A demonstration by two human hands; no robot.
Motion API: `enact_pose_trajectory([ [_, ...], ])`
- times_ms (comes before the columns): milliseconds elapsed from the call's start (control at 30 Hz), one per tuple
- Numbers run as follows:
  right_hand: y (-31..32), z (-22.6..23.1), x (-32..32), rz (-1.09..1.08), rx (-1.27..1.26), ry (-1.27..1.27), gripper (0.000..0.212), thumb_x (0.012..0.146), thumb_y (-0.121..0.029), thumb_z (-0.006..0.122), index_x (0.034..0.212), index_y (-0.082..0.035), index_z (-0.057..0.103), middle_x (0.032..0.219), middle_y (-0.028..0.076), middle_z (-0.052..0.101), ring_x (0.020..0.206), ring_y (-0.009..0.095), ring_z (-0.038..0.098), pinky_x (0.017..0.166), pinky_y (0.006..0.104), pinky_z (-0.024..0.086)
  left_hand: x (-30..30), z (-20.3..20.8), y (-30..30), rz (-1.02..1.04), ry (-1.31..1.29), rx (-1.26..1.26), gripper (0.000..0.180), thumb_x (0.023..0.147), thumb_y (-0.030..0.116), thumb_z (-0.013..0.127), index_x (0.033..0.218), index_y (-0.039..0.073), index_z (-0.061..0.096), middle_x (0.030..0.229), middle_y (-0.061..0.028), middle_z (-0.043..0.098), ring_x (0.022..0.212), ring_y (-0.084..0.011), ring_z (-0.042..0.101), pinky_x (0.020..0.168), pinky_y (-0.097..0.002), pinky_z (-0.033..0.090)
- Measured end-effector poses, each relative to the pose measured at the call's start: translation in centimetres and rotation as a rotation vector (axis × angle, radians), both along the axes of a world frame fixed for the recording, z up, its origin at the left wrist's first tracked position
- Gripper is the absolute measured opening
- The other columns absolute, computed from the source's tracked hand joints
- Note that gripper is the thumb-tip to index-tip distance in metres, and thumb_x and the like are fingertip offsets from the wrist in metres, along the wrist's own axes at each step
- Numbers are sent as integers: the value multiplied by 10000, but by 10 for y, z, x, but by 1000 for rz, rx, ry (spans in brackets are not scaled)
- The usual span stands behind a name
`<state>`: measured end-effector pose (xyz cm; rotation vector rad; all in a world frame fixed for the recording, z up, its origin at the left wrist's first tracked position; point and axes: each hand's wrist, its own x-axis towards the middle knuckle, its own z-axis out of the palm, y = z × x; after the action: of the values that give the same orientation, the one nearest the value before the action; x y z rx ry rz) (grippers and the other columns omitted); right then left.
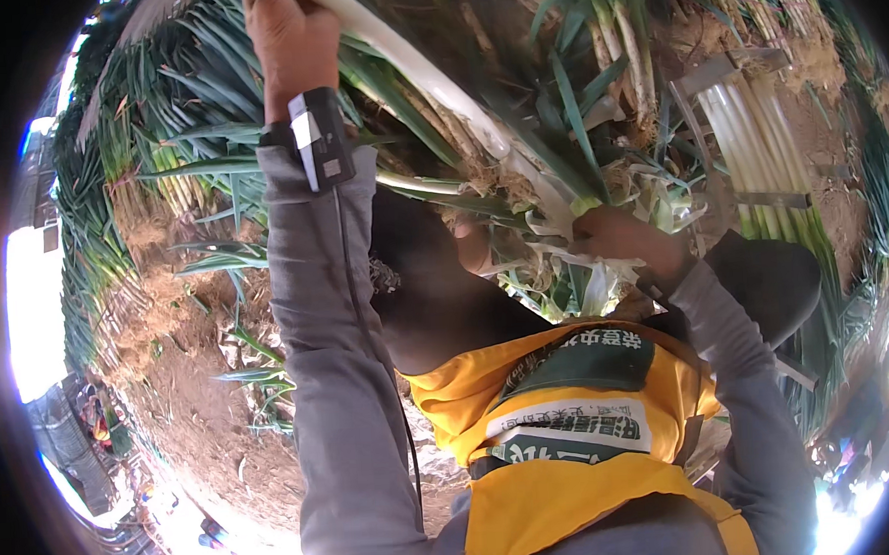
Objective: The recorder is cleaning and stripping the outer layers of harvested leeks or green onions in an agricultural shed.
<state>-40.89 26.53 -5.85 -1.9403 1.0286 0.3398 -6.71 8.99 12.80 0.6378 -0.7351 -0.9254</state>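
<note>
Left hand tight around a leek, right hand around leaves, white stalks inside metal frame.

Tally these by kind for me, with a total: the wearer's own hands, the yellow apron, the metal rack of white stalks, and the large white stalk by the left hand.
Hands, left hand and right hand: 2
Yellow apron: 1
Metal rack: 1
Large white stalk: 1
Total: 5
</note>
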Motion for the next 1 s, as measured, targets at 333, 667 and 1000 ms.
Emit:
enact_pose_trajectory([
  [333, -19, 74, 43, -593, -646, -629, 328, 984, -299, 645, 1103, 7, 640, 860, 179, 673, 843, 332, 690, 712, 432, 525, 47, -24, -25, 31, 41, 100, 239, 1034, 141, 572, 1238, 24, 536, 1060, -72, 585, 974, -209, 595, 888, -330, 509],
  [667, -36, 99, 48, -633, 156, -816, 290, 1026, -283, 610, 1047, 5, 630, 730, 109, 563, 584, 232, 549, 531, 348, 434, 56, -28, -29, -279, 333, 38, 269, 1073, 186, 499, 1193, -54, 517, 1107, -174, 544, 1035, -275, 565, 936, -368, 494],
  [1000, 11, 112, 32, -251, -754, -591, 113, 924, -61, 675, 971, -11, 586, 720, 143, 534, 603, 363, 573, 516, 402, 455, 36, -63, -40, -213, 372, 142, 286, 1078, 255, 506, 1144, -21, 473, 968, -156, 544, 851, -258, 532, 749, -366, 501],
])
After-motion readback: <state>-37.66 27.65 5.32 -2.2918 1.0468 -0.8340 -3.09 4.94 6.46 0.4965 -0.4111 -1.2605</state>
